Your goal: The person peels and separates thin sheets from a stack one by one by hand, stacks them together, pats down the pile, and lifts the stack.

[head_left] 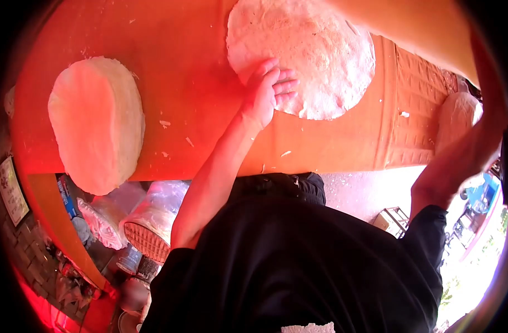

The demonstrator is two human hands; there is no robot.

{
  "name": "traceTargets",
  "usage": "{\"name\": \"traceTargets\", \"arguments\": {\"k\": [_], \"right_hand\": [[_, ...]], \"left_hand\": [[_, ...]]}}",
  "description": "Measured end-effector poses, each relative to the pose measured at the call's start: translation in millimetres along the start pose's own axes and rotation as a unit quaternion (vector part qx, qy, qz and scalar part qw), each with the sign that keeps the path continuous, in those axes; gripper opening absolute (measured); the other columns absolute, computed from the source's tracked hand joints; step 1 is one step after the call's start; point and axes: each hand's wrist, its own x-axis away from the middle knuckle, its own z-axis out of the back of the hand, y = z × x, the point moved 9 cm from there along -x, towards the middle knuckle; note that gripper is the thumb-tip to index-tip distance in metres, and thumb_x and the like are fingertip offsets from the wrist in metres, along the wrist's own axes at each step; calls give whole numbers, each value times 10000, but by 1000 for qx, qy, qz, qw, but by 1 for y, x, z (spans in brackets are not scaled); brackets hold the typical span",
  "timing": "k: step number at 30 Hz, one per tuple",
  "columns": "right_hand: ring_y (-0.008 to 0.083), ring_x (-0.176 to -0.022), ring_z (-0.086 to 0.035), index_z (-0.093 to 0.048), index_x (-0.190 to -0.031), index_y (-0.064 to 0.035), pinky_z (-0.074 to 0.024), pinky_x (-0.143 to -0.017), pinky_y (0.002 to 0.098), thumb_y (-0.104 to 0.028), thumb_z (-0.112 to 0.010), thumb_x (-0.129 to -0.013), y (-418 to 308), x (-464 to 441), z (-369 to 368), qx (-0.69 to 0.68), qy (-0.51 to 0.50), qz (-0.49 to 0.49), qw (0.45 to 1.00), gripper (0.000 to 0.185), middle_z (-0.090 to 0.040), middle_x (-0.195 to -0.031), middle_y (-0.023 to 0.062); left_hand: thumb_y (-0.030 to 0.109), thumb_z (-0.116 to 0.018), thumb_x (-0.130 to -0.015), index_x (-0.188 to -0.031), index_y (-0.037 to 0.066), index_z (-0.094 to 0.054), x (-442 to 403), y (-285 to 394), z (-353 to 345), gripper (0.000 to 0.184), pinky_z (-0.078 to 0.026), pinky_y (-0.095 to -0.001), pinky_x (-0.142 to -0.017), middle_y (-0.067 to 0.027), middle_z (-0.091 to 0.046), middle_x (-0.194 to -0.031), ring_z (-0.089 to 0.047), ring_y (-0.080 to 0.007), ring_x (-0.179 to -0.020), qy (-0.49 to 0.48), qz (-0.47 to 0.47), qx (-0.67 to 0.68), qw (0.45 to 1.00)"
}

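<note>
My left hand reaches over the orange table. Its fingers are apart and lie at the lower left edge of a large, round, pale flatbread with a rough rim; nothing is gripped in them. My right forearm rises along the right side of the view, and the hand at its end is out of sight. A smooth orange-tan shape, very close to the camera, covers the upper right and hides part of the flatbread; what it is I cannot tell. A thick stack of flatbreads stands at the table's left end.
Small crumbs and scraps dot the orange table top. A quilted cloth lies at the right, beside a pale rounded bundle. Below the table are a wicker basket and plastic-wrapped goods. A small metal-framed stand is on the floor.
</note>
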Motion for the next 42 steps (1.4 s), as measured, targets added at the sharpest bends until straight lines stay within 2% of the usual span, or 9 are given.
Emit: {"name": "traceTargets", "arguments": {"k": [5,10,20,25,29,32,38,39,42], "right_hand": [[300,-605,-604,-632,-819,-99,-454,-506,418,-69,-577,-770,-53,44,-58,-24,64,112,991,80,-613,-715,118],[319,-662,-623,-621,-771,-76,-477,-540,434,-34,-554,-736,-72,150,-259,-104,-261,83,956,86,-604,-687,128],[339,-732,-653,-639,-797,-72,-518,-615,455,-135,-587,-769,-108,157,-239,-123,-225,87,962,86,-636,-757,155],[331,-744,-662,-659,-821,-57,-511,-619,435,-112,-595,-754,-121,129,-240,-132,-238,49,961,107,-657,-793,160],[361,-1049,-576,-608,-1078,-62,-488,-768,474,-343,-704,-790,-142,163,-238,-197,-184,38,962,414,-617,-1027,183],[365,-1093,-558,-577,-1147,-62,-487,-804,472,-216,-679,-770,-137,175,-222,-124,-79,53,988,420,-592,-1088,184],[332,-726,-651,-606,-858,-68,-508,-606,431,-70,-590,-743,-109,146,-228,-97,-213,3,972,116,-639,-758,137],[331,-573,-623,-581,-753,-85,-485,-528,431,-58,-599,-706,-115,128,-200,-110,-139,37,984,57,-608,-623,107],[346,-602,-631,-589,-762,-87,-478,-530,451,-56,-613,-671,-160,117,-159,-215,-150,110,959,99,-617,-645,120]], "left_hand": [[194,-532,-974,-1375,-55,-368,42,19,40,499,-548,-379,-855,-174,-589,-1161,-628,-258,-1031,101,-28,-173,979],[152,-587,-940,-1317,-74,-435,70,29,65,466,-560,-334,-770,-150,-622,-1085,-657,-209,-905,167,-91,-132,973],[141,-626,-913,-984,42,-593,46,15,63,127,-460,-249,-524,-51,-635,-768,-592,-128,-598,130,3,-97,987],[199,-552,-944,-1006,46,-596,41,15,48,171,-562,-312,-699,-75,-647,-864,-650,-186,-739,95,-26,-70,993],[306,-488,-966,-1170,34,-569,31,5,50,350,-543,-391,-838,-115,-647,-1047,-640,-243,-919,16,1,50,999],[313,-492,-966,-1218,24,-546,32,7,40,386,-535,-402,-866,-125,-645,-1083,-631,-242,-962,-21,-5,113,993],[425,-451,-986,-1259,34,-521,41,25,20,482,-484,-464,-953,-166,-606,-1180,-601,-302,-1075,-64,-30,118,991],[429,-448,-986,-1272,37,-515,47,27,18,490,-471,-479,-966,-173,-590,-1207,-587,-314,-1102,-75,-35,148,986],[496,-363,-1015,-1330,30,-448,53,32,18,568,-435,-467,-1026,-175,-519,-1305,-540,-293,-1183,-58,-102,155,981]]}}
